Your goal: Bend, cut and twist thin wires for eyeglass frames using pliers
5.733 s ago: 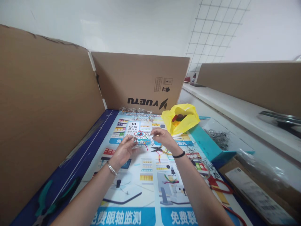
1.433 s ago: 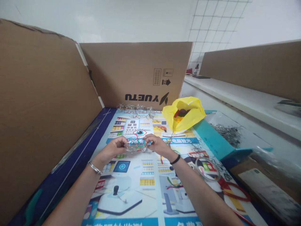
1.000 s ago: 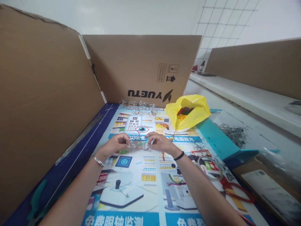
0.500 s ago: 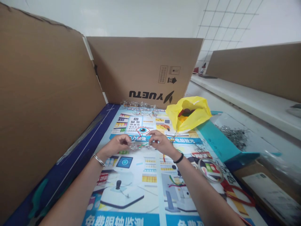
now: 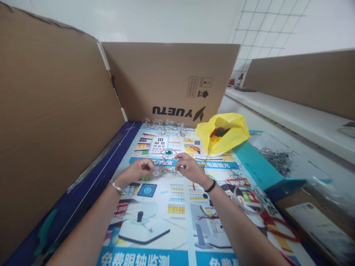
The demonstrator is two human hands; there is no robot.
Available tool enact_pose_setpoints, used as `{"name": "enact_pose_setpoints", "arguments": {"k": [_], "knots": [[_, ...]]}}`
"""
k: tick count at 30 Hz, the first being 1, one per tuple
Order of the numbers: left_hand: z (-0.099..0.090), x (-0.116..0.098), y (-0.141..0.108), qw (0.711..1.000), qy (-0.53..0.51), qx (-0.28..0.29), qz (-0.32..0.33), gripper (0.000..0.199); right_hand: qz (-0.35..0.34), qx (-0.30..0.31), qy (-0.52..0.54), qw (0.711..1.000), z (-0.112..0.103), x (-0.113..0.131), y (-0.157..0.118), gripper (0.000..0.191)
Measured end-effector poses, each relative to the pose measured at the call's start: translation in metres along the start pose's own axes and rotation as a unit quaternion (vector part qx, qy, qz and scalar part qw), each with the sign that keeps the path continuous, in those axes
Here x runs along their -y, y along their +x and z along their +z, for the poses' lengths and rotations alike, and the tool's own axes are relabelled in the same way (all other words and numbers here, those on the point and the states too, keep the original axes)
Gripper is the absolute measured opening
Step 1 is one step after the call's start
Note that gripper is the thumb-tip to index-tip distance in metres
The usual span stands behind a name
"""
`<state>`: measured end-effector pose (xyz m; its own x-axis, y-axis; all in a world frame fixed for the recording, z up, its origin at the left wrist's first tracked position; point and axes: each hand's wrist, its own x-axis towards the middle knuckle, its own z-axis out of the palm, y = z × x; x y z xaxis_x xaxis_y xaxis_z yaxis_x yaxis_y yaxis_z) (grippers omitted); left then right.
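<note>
Over the middle of the printed sheet, my left hand (image 5: 140, 170) pinches a small clear or silvery piece (image 5: 156, 171) between thumb and fingertips. From it a thin red-and-green cord (image 5: 168, 171) runs across to my right hand (image 5: 190, 170). The right thumb and index finger close on the cord's other end, where fine detail is too small to make out. More thin coloured cords (image 5: 205, 215) lie on the sheet below the right wrist.
A yellow bag (image 5: 234, 127) holding coloured items sits at the back right. Beside it is a teal box (image 5: 257, 171) with a heap of small metal pieces (image 5: 274, 160). A tape roll (image 5: 235, 199) and red-handled scissors (image 5: 296, 235) lie right. Silvery tangles (image 5: 163, 123) line the cardboard panel (image 5: 166, 77).
Both hands stay almost in place, still gripping the cord and the small piece. Only a slight shift of the right fingers shows.
</note>
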<state>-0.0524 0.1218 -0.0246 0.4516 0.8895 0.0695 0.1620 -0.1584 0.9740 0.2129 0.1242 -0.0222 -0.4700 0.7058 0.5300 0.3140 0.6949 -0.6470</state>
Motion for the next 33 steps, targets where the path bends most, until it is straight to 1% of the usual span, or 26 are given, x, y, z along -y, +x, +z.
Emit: {"name": "enact_pose_setpoints", "arguments": {"k": [5, 12, 21, 29, 33], "knots": [[0.002, -0.006, -0.001, 1.000, 0.022, -0.010, 0.012, 0.014, -0.001, -0.001, -0.021, 1.000, -0.001, 0.002, -0.001, 0.022], [0.003, -0.009, -0.001, 0.996, 0.064, -0.007, 0.056, 0.006, -0.037, -0.015, -0.073, 0.997, 0.002, 0.002, -0.003, 0.028], [0.005, -0.013, -0.001, 0.989, 0.122, -0.004, 0.086, 0.011, -0.055, -0.021, -0.101, 0.993, 0.003, 0.000, -0.005, 0.028], [0.006, -0.011, -0.001, 0.972, 0.191, -0.015, 0.137, 0.013, -0.083, -0.026, -0.198, 0.976, 0.002, 0.000, -0.008, 0.030], [0.006, -0.011, -0.001, 0.969, 0.204, -0.015, 0.140, 0.013, -0.087, -0.027, -0.199, 0.976, 0.003, -0.002, -0.009, 0.029]]}}
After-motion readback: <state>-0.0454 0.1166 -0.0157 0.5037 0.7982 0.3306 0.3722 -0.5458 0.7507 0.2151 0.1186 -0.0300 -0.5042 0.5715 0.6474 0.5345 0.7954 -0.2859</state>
